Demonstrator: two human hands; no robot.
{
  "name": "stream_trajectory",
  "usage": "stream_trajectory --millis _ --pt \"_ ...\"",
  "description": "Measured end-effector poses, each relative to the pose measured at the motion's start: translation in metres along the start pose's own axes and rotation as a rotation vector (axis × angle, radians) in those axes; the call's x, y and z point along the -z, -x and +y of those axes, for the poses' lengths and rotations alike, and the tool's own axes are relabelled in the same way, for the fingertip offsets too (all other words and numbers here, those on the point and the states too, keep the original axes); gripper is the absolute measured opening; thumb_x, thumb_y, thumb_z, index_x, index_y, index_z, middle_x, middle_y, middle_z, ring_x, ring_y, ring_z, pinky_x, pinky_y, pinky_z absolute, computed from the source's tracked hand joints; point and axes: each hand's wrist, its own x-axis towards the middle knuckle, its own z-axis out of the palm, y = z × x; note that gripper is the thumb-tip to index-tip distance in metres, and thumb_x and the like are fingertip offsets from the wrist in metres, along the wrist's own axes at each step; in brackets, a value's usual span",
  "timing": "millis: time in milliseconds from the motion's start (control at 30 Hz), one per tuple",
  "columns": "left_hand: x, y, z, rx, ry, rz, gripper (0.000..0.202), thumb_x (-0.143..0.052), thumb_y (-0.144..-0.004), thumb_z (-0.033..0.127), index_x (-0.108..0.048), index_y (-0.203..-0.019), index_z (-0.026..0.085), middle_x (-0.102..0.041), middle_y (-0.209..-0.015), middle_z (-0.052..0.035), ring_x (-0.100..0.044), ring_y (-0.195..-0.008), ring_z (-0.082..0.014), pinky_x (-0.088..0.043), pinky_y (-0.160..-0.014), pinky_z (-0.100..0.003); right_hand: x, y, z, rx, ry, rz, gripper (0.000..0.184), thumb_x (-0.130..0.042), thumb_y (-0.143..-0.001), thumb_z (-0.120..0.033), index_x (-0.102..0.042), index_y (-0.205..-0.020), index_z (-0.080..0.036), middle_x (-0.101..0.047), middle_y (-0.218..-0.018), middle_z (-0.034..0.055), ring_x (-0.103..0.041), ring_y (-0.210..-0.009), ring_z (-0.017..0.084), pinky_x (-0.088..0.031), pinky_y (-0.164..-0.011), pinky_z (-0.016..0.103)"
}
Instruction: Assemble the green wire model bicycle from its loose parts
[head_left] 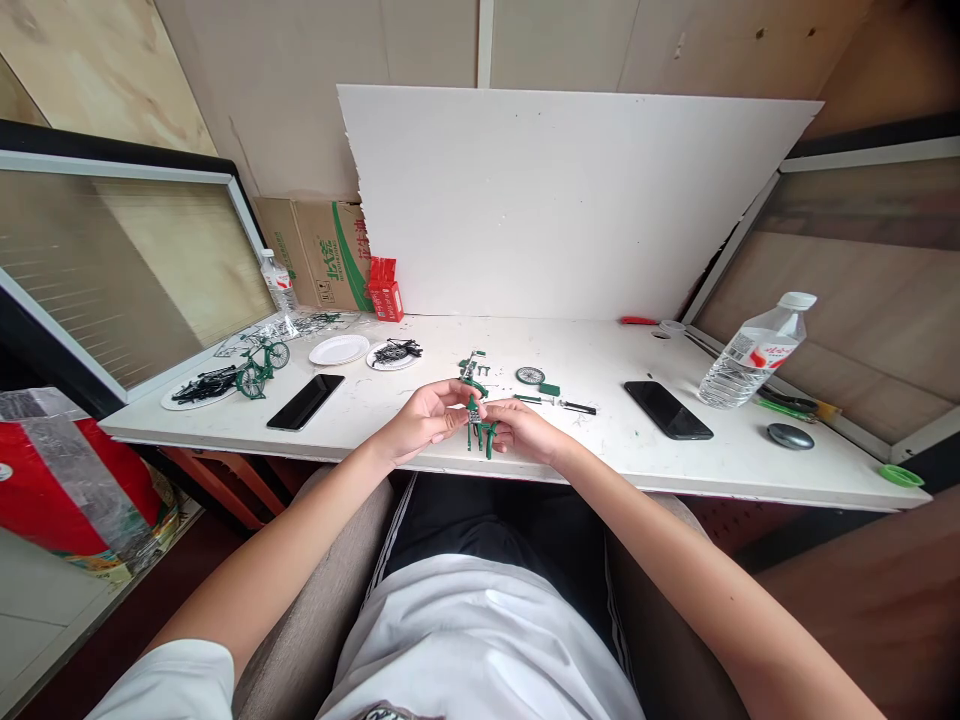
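Observation:
Between my hands, just above the table's front edge, is a small green model bicycle frame (474, 412) with a grey part on it. My left hand (426, 420) pinches it from the left with thumb and fingers. From the right, my right hand (525, 430) closes on it too, its fingers partly curled out of sight. Behind the hands lie small green pieces (474, 362), a spoked toy wheel (530, 375), a flat green piece (550, 389) and a thin dark rod-like part (579, 407).
On the left stand a finished-looking green model bicycle (261, 367), paper plates (339, 349) with dark parts on some, and a black phone (305, 402). A second phone (667, 410), a tilted-looking water bottle (757, 350) and a dark oval object (790, 436) are right. A white board (570, 200) stands behind.

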Motion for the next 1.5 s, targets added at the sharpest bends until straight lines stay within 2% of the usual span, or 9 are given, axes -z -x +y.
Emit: stream_trajectory --millis 233,333,433,533,733,900,1100,1267,1500 --pt "-0.002 0.002 0.005 -0.05 -0.1 -0.054 0.033 -0.087 -0.085 0.034 -0.071 -0.107 0.015 -0.074 -0.096 -0.0091 -0.051 -0.057 -0.0072 -0.028 -0.043 -0.018 0.0 0.001 0.0 -0.033 -0.096 -0.018 0.03 -0.078 -0.088 -0.045 -0.065 -0.084 -0.019 -0.027 -0.058 -0.0112 -0.024 -0.051 0.007 -0.03 -0.053 0.025" --pt "-0.004 0.005 0.01 -0.053 -0.201 -0.066 0.03 -0.085 -0.088 0.035 -0.071 -0.107 0.016 -0.074 -0.099 -0.0104 -0.056 -0.061 -0.0092 -0.033 -0.046 -0.019 -0.001 0.004 -0.004 -0.028 -0.118 -0.027 0.031 -0.081 -0.085 -0.044 -0.064 -0.083 -0.019 -0.035 -0.059 -0.0098 -0.025 -0.052 0.007 -0.028 -0.053 0.025" --pt "-0.008 0.009 0.016 -0.101 -0.302 -0.06 0.025 -0.083 -0.09 0.035 -0.073 -0.103 0.016 -0.075 -0.1 -0.0111 -0.068 -0.083 -0.0171 -0.051 -0.071 -0.025 -0.002 0.007 -0.009 -0.003 -0.131 -0.029 0.029 -0.082 -0.083 -0.042 -0.064 -0.085 -0.019 -0.044 -0.061 -0.0077 -0.029 -0.053 0.008 -0.028 -0.054 0.025" --pt "-0.013 0.014 0.022 -0.119 -0.34 -0.098 0.026 -0.077 -0.095 0.041 -0.074 -0.1 0.016 -0.075 -0.095 -0.011 -0.071 -0.091 -0.0216 -0.053 -0.086 -0.032 -0.002 0.009 -0.014 -0.009 -0.159 -0.056 0.028 -0.083 -0.083 -0.04 -0.063 -0.086 -0.019 -0.047 -0.061 -0.0073 -0.031 -0.052 0.008 -0.028 -0.053 0.026" --pt "-0.023 0.021 0.03 -0.111 -0.387 -0.102 0.027 -0.073 -0.097 0.043 -0.073 -0.096 0.017 -0.072 -0.092 -0.01 -0.069 -0.088 -0.0212 -0.053 -0.083 -0.032 -0.003 0.015 -0.021 -0.049 -0.205 -0.159 0.022 -0.078 -0.087 -0.035 -0.061 -0.089 -0.02 -0.045 -0.059 -0.0082 -0.031 -0.05 0.009 -0.034 -0.055 0.026" --pt "-0.025 0.022 0.032 -0.12 -0.39 -0.102 0.023 -0.071 -0.099 0.04 -0.072 -0.098 0.017 -0.072 -0.092 -0.0098 -0.07 -0.089 -0.0218 -0.054 -0.083 -0.033 -0.004 0.019 -0.022 -0.079 -0.25 -0.256 0.029 -0.081 -0.086 -0.037 -0.057 -0.092 -0.021 -0.05 -0.068 -0.0066 -0.024 -0.053 0.007 -0.032 -0.056 0.025" --pt "-0.027 0.021 0.033 -0.119 -0.402 -0.076 0.022 -0.07 -0.099 0.039 -0.072 -0.096 0.018 -0.072 -0.09 -0.0091 -0.07 -0.087 -0.0224 -0.054 -0.083 -0.034 -0.009 0.02 -0.025 0.0 -0.214 -0.177 0.03 -0.082 -0.087 -0.04 -0.062 -0.096 -0.02 -0.051 -0.063 -0.007 -0.023 -0.052 0.007 -0.022 -0.054 0.025" --pt "-0.026 0.022 0.032 -0.101 -0.397 -0.087 0.023 -0.07 -0.099 0.042 -0.072 -0.097 0.019 -0.072 -0.09 -0.0091 -0.069 -0.087 -0.0226 -0.052 -0.081 -0.033 -0.008 0.019 -0.019 0.055 -0.224 -0.169 0.031 -0.084 -0.086 -0.04 -0.062 -0.099 -0.021 -0.057 -0.065 -0.0055 -0.026 -0.051 0.007 -0.022 -0.055 0.025" --pt "-0.021 0.024 0.029 -0.106 -0.381 -0.08 0.021 -0.068 -0.101 0.041 -0.072 -0.1 0.02 -0.071 -0.091 -0.0082 -0.067 -0.086 -0.0208 -0.05 -0.08 -0.031 -0.002 0.019 -0.017 0.099 -0.201 -0.188 0.029 -0.082 -0.091 -0.043 -0.065 -0.102 -0.022 -0.044 -0.061 -0.0087 -0.025 -0.052 0.008 -0.024 -0.053 0.025"
